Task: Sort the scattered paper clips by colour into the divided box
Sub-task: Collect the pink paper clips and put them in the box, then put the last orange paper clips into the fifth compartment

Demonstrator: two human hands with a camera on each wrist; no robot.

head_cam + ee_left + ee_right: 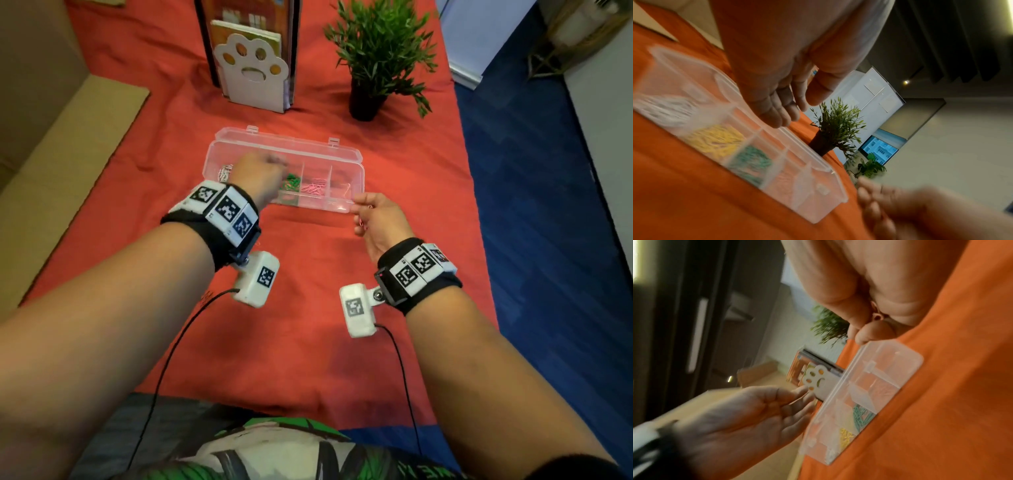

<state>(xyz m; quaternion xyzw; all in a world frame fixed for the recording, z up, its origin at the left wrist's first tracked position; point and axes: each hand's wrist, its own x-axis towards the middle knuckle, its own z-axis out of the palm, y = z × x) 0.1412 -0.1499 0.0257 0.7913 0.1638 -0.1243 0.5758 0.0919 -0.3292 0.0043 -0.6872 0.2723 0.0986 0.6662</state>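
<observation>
The clear divided box [318, 204] lies open on the red cloth, its lid folded back. White clips [224, 173], yellow clips [715, 141], green clips [293, 181] and pink clips [313, 186] fill separate compartments from left to right. My left hand [263, 174] hovers over the left-middle compartments, fingers straight and palm empty [795, 113]. My right hand [368, 212] is beside the box's front right corner, fingers curled round red paper clips [877, 318]; one hangs below the palm [363, 224]. A red clip [346, 189] lies in the rightmost compartment.
A white paw-shaped bookend [255, 68] with books stands behind the box. A potted plant [376, 58] stands at the back right. Cardboard [68, 154] lies along the table's left side. The table's right edge drops to blue carpet [531, 205].
</observation>
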